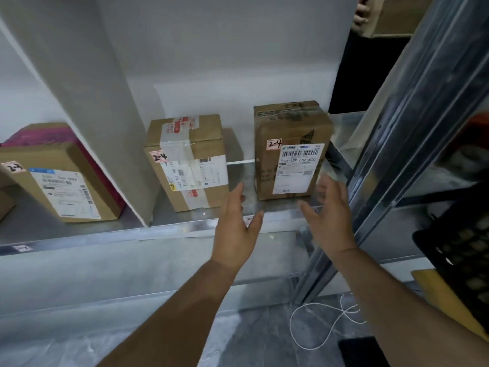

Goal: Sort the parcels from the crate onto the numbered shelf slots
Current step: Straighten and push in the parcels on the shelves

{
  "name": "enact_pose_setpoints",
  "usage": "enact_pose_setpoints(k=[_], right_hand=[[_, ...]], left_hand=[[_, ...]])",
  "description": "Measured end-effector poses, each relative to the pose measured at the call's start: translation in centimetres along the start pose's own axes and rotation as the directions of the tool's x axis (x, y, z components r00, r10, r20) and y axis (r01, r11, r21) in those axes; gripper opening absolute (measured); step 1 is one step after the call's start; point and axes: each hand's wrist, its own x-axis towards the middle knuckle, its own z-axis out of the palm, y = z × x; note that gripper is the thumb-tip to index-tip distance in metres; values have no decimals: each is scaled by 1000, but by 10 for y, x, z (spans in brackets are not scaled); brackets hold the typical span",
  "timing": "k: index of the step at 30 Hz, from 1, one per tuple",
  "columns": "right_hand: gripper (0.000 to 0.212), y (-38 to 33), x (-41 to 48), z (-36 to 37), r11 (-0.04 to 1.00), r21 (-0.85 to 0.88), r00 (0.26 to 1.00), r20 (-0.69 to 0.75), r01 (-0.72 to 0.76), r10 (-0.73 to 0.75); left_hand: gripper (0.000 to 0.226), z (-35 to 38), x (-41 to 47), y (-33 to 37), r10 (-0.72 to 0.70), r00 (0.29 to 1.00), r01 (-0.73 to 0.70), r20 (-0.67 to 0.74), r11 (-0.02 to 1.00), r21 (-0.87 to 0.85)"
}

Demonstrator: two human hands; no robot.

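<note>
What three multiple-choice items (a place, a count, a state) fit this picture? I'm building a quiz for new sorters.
1. The right-hand parcel stands: A. on the floor B. on the shelf C. atop another parcel
2. Parcels bearing a handwritten tag: A. three B. one C. six
3. The left hand and right hand are: A. gripping a parcel B. holding tape C. open, empty
Key: B, its base sits on the metal; A, one tag per box; C, fingers straight, nothing held.
</note>
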Motion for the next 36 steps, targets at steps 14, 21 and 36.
enact_pose_setpoints(k=[14, 21, 36], right_hand=[[58, 21, 49, 12, 983, 75, 964, 224, -165, 145], [56, 27, 41, 16, 982, 88, 973, 172, -170, 153], [50, 16, 40, 11, 984, 37, 968, 188, -176, 167]], left_hand=[[68, 46, 61, -9, -100, 994, 102, 34, 994, -44], [67, 50, 61, -14, -99, 995, 99, 10, 993, -63], [75, 49, 67, -24, -73, 997, 75, 32, 995, -64]])
